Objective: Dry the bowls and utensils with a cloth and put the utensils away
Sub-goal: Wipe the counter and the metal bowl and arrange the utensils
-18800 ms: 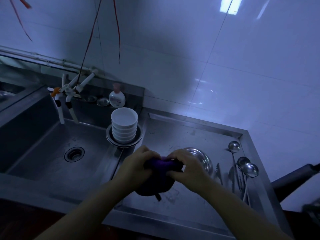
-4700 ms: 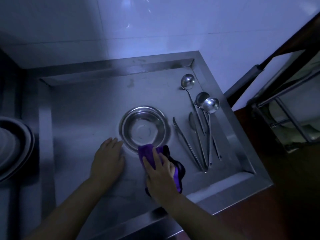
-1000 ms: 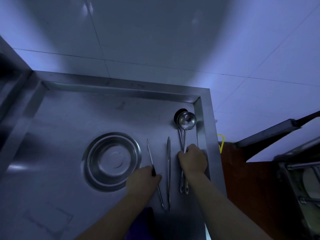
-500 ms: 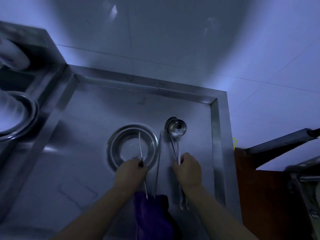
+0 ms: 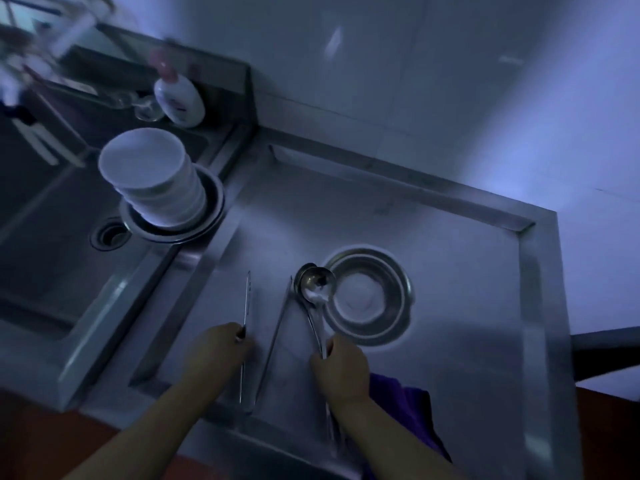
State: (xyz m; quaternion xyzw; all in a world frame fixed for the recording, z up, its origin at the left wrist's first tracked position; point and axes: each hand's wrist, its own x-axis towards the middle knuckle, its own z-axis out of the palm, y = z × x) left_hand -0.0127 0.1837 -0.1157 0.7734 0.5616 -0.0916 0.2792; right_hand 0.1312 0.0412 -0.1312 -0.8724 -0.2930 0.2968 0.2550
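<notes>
1. The left hand is curled round one leg of the metal tongs, gripping it about midway; the other leg splays off toward the steel bowl.
2. The right hand is closed round the handles of the ladles, whose nested bowls lie just left of the steel bowl, touching or overlapping its rim.
3. The purple cloth lies on the counter nearer the viewer than the steel bowl, partly under the right forearm.
4. Half a second ago the tongs crossed over the steel bowl and the ladles lay to its right; now both are to its left. The cloth, then between the wrists, is now right of the right wrist.
5. The stack of white bowls, well left of the steel bowl, has come fully into view; it was cut off before.
6. Dim light and motion blur smear everything; how many ladles are held cannot be counted, and the handle ends fade out below the right wrist.
</notes>
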